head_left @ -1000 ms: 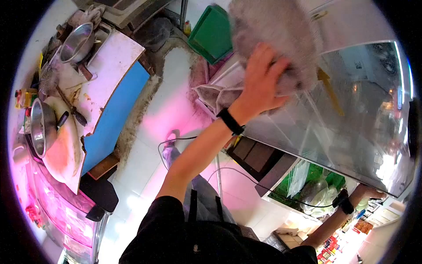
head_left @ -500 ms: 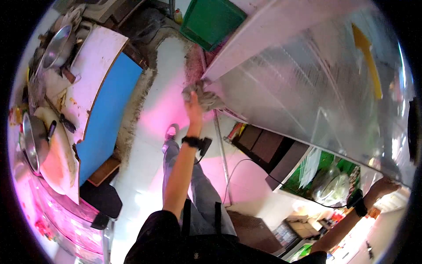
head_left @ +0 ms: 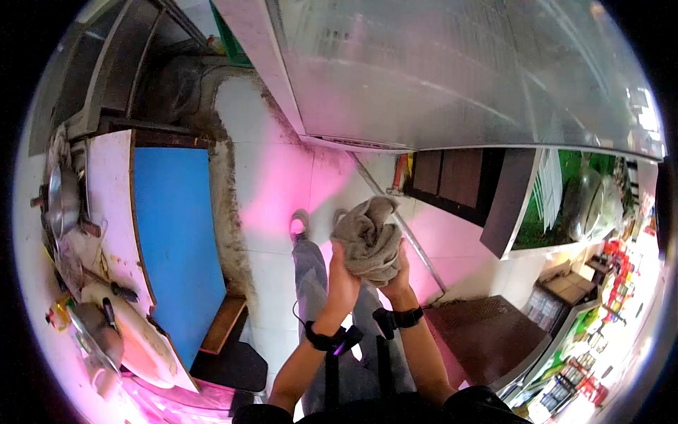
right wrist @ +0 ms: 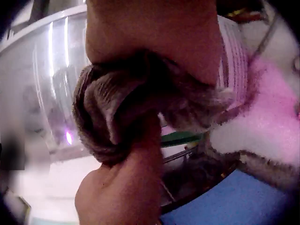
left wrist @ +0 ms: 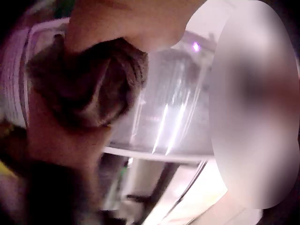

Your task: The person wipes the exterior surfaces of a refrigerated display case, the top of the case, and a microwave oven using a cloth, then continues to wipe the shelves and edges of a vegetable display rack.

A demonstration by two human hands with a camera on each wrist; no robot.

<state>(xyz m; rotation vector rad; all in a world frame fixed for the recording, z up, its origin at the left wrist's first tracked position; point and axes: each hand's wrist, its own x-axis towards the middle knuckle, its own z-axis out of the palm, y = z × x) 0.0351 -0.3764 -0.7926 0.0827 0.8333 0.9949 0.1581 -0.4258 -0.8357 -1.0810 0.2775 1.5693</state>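
A bunched grey-brown cloth [head_left: 369, 240] is held between both hands in front of the legs, above the tiled floor. My left hand [head_left: 342, 288] grips it from the left, thumb along the near side. My right hand [head_left: 398, 274] holds the opposite side, its fingers mostly hidden behind the folds. In the left wrist view the cloth [left wrist: 93, 86] shows dark, twisted folds between the two hands. The right wrist view has the cloth [right wrist: 115, 103] wrapped in a loose roll between them.
A large glossy glass-like case [head_left: 452, 85] spans the top right. A metal pole [head_left: 399, 219] slants across the floor beneath it. On the left stands a table with a blue side panel [head_left: 176, 247], bearing metal bowls [head_left: 63, 201]. A brown box [head_left: 487, 336] is at lower right.
The left hand has brought the cloth off the case, down and toward the body. The right hand has left the case's right edge and now grips the cloth too. The view has turned.
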